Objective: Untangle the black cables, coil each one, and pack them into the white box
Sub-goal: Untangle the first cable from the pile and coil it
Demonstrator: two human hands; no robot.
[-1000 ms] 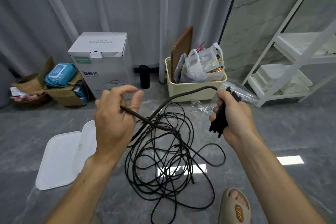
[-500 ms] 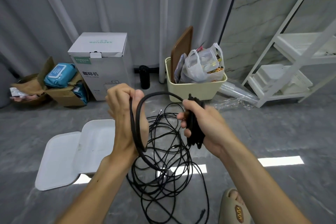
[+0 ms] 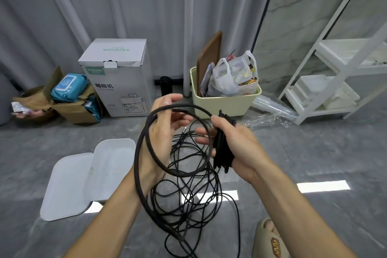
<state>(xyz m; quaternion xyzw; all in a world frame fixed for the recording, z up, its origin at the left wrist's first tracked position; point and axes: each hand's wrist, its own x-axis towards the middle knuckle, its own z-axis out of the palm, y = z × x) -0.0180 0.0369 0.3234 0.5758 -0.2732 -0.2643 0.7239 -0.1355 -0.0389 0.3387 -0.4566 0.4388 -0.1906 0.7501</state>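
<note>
Right hand (image 3: pixel 236 144) is wrapped tight around a bunched black coil (image 3: pixel 222 148), fingers curled over the strands. A thick black cable (image 3: pixel 146 128) arcs out of that bundle, loops over the left hand (image 3: pixel 165 130) and drops past the wrist toward the floor. Left hand's fingers look spread and relaxed with the loop draped across them, though the thumb side is hard to make out. Under both hands there's a messy tangle of thinner cables (image 3: pixel 192 201) on the grey floor. The white box (image 3: pixel 113 161) sits open just left of the tangle, lid (image 3: pixel 65 186) flat beside it.
</note>
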